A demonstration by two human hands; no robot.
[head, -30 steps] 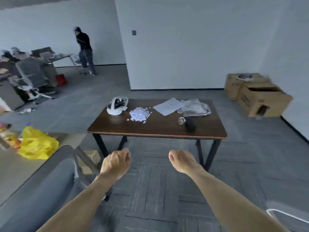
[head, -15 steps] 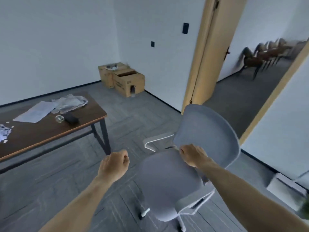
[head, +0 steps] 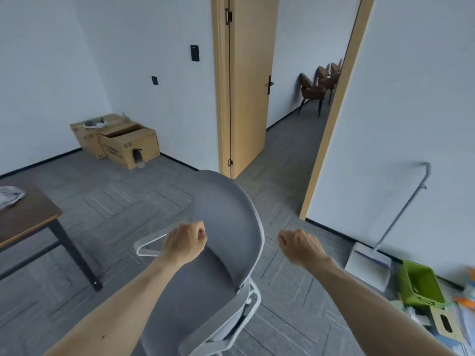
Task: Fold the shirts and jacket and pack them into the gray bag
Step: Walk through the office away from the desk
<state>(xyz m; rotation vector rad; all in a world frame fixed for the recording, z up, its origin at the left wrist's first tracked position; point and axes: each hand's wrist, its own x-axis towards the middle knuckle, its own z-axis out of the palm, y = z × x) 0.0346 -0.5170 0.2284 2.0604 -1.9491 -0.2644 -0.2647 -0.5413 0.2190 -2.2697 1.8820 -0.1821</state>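
Note:
No shirt, jacket or gray bag shows in the head view. My left hand [head: 185, 243] is held out in front of me with its fingers curled into a fist, holding nothing; it hovers over a gray office chair [head: 226, 227]. My right hand [head: 300, 247] is also curled into a fist and holds nothing, above the carpet to the right of the chair. Both forearms are bare.
The gray chair stands directly in front of me. A brown table corner [head: 33, 219] with a crumpled clear bag [head: 10, 196] is at left. Cardboard boxes [head: 123, 142] sit by the far wall. An open wooden door [head: 249, 80] leads to a corridor. A dustpan [head: 367, 265] and green bin [head: 419, 286] lie at right.
The view has swung right, from the table to the chair and doorway. Both hands have stayed curled in fists and hold nothing.

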